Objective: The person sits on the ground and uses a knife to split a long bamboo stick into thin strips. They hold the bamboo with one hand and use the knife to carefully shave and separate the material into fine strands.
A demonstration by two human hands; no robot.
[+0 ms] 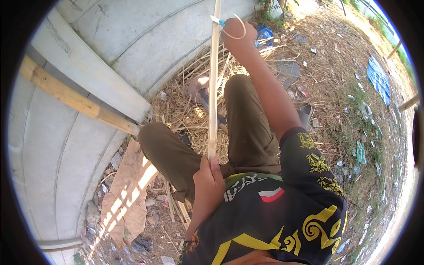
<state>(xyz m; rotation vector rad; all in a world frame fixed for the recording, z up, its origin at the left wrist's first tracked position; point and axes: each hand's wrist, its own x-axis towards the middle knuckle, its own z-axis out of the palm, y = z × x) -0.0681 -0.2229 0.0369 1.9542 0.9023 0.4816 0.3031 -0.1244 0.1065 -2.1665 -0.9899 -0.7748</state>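
Bamboo strip (pixel 213 97), long and pale, runs down the middle of my head view, from beyond the top edge to the person's lap, passing between two bent knees in brown trousers (pixel 251 121). Down at its lower end I see the left hand (pixel 210 179) wrapped round it, thumb laid along the face. Up near the top edge, the right hand (pixel 239 37) is curled into a fist on a blue-and-white tool (pixel 221 22), whose pale pointed end crosses the strip; most of the tool is hidden from me by the fingers. A thin cream curl (pixel 244 29) loops across that same hand, and I cannot tell what it is fixed to. Under the strip and round the feet I make out a litter of straw-coloured slivers (pixel 183 108) on the ground. To my left a bamboo pole (pixel 66 88) slants along the grey wall (pixel 137 39), its near end just beside the left knee, and below it lies a creased brown sheet (pixel 126 203) barred with sunlight. To my right there is crumpled blue plastic (pixel 264 34) just beyond the right hand, a grey slipper (pixel 304 114) near the right forearm, and, well apart, a blue checked sheet (pixel 379 80).
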